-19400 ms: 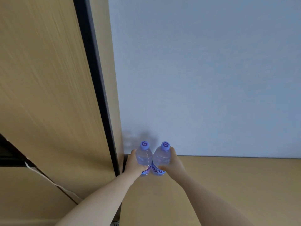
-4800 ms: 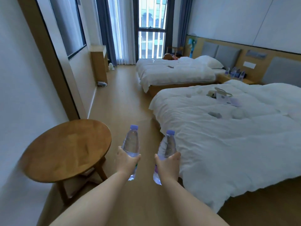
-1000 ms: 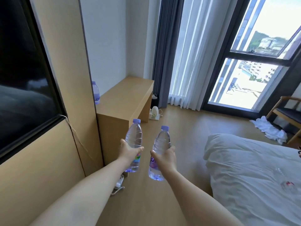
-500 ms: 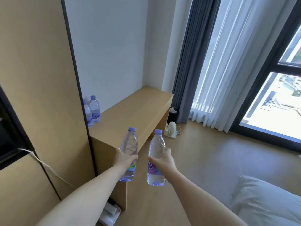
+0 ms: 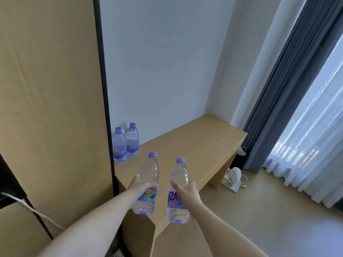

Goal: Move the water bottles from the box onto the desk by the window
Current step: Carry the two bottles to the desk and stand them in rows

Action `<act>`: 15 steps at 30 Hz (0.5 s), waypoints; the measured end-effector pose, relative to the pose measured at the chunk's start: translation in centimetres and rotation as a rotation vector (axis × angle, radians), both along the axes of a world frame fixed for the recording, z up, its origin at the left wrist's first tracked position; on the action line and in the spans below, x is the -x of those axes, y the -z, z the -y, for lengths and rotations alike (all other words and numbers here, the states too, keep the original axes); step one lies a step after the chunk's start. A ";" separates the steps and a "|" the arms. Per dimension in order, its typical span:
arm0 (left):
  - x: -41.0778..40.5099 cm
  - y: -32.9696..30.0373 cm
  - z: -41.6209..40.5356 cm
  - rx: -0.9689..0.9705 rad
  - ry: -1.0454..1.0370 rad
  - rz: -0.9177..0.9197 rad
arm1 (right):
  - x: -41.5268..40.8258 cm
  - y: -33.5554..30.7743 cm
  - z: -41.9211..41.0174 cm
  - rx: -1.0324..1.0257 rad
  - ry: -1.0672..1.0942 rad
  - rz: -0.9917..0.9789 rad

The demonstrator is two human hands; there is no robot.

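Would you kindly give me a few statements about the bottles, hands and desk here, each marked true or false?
1. Each hand holds one clear plastic water bottle with a purple cap. True: left hand holds the left carried bottle, right hand the right carried bottle.
2. Two standing purple-capped bottles are already on the light wooden desk. True.
3. Those two stand at the desk's window end. False: they stand at the near end, beside the tall wooden panel.
4. The carried bottles lie on the desk. False: both are held upright in the air.
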State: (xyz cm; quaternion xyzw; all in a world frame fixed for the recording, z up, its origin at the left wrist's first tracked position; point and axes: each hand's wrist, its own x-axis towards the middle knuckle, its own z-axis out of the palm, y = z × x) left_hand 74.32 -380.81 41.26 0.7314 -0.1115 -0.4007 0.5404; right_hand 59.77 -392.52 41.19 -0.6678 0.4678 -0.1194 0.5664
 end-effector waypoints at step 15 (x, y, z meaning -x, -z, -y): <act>-10.4 4.2 5.9 0.033 -0.447 0.085 | -17.9 1.9 11.4 -0.053 -0.510 -0.069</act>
